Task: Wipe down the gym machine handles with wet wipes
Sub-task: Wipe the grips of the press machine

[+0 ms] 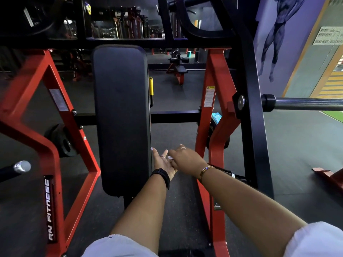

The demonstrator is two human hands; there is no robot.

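- The left hand (163, 164), with a black watch band (161, 175) on its wrist, lies palm up just right of the tall black padded backrest (120, 117). Its grip is wide, with the fingers straight and nothing visibly held.
- The right hand (186, 159), with a gold bracelet (205, 170) at the wrist, reaches across from the right. Its curled fingers come down on the left palm, so the grip is narrow, but I cannot tell whether it pinches anything.
- A small white speck (170, 157) shows where the two hands meet (a scrap of wipe or a painted nail, too small to tell).
- A black machine handle with a silver end cap (18, 168) sticks out at lower left, well apart from both hands.
- A second black handle with a chrome band (229, 173) lies just beneath the right wrist, beside the red steel frame (213, 108).
- A light-blue soft packet (216, 117) sits tucked behind that red upright, above the hands and apart from them.
- The grey rubber floor (176, 201) lies under both forearms.
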